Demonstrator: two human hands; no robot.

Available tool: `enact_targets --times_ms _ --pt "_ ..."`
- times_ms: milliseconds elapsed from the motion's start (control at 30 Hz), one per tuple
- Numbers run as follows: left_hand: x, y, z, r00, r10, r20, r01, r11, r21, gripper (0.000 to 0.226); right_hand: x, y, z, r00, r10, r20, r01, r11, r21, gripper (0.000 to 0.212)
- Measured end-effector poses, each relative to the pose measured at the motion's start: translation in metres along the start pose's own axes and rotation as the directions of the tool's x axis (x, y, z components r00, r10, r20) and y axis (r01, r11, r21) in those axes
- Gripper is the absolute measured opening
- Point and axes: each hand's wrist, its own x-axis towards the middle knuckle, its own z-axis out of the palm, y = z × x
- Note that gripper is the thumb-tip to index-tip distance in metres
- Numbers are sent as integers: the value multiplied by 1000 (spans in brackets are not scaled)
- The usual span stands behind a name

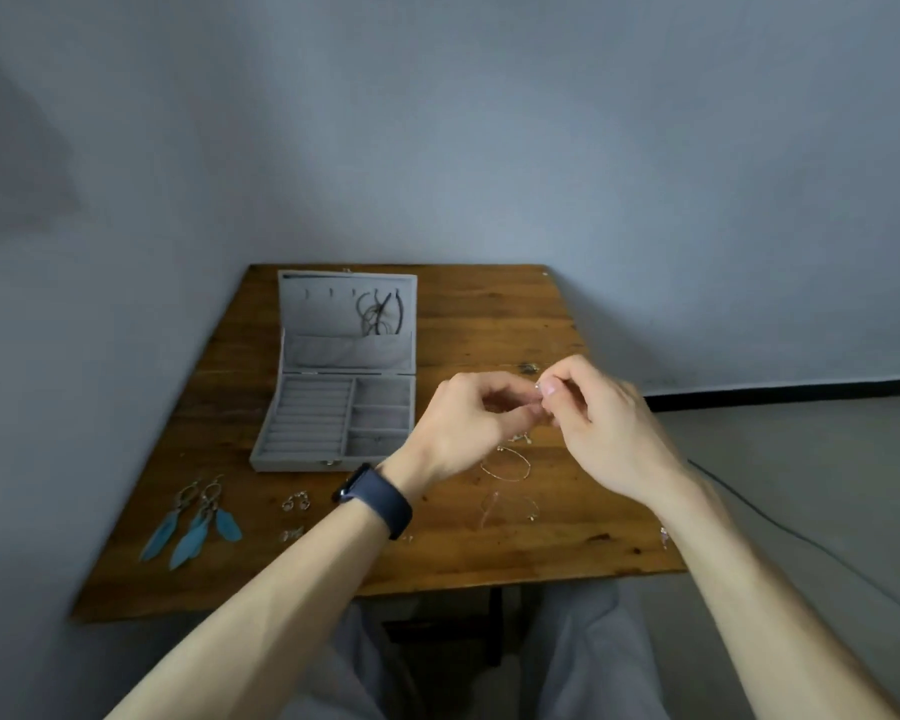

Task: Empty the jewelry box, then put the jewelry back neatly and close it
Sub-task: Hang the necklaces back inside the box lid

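Observation:
A grey jewelry box (333, 407) stands open on the wooden table (489, 324), its lid upright with dark cords (380, 311) hanging on the hooks. My left hand (468, 418) and my right hand (593, 418) meet above the table, right of the box. Both pinch a small silver piece (539, 391) between the fingertips; a thin chain seems to hang below it. Under the hands lie a thin hoop bracelet (505, 465) and another fine chain (510, 506). Blue feather earrings (193, 522) lie at the front left, and small silver earrings (294, 504) near my left wrist.
A dark watch (375, 498) sits on my left wrist. The table stands in a corner against grey walls. A cable (801, 532) runs over the floor at the right. My knees in light trousers show under the table's front edge.

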Motion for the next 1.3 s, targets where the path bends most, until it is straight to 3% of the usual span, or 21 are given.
enact_targets --times_ms 233,633,1300 --pt "-2 6 -32 999 -5 -54 3 999 -45 8 23 -22 -11 999 -37 33 36 999 19 15" --pt "-15 8 -47 998 20 -68 -17 999 44 11 30 -43 -5 994 -50 99 46 998 38 20" --pt "-53 -63 -20 933 -285 221 311 946 -93 24 28 -8 15 992 114 56 -122 980 158 18"
